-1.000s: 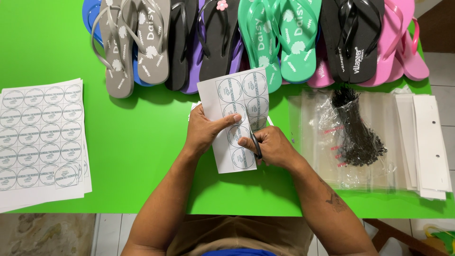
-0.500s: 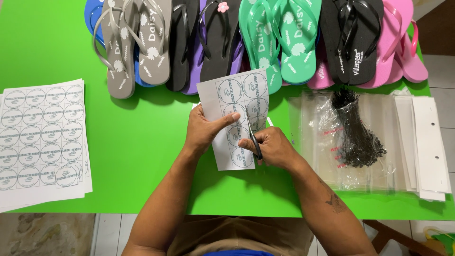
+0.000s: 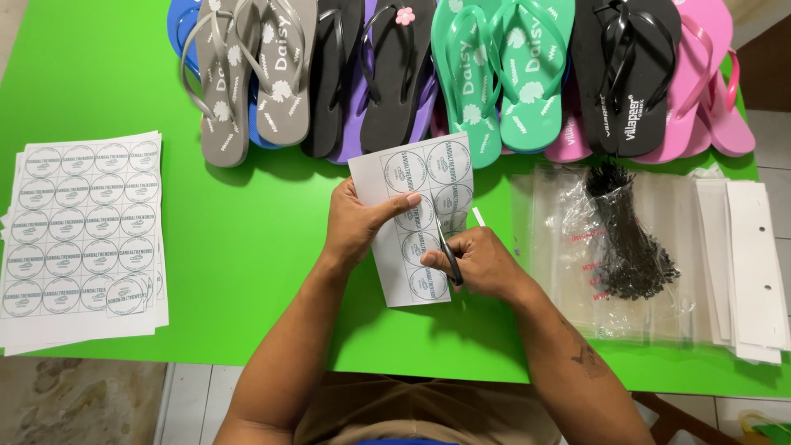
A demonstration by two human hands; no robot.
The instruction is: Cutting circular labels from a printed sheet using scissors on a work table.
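Note:
My left hand (image 3: 356, 224) pinches the left edge of a white paper strip (image 3: 416, 177) printed with round labels, holding it above the green table (image 3: 247, 222). My right hand (image 3: 478, 262) grips a pair of scissors (image 3: 447, 251) whose blades point up into the strip, between its two columns of circles. The strip's lower end rests near the table in front of my hands.
A stack of uncut label sheets (image 3: 78, 235) lies at the left. A row of flip-flops (image 3: 461, 74) in grey, black, purple, teal and pink lines the far edge. At the right lie clear plastic bags (image 3: 568, 247), a bundle of black ties (image 3: 626, 239) and white card strips (image 3: 754, 264).
The scissors have worked slightly further along the strip; both hands stay in nearly the same place.

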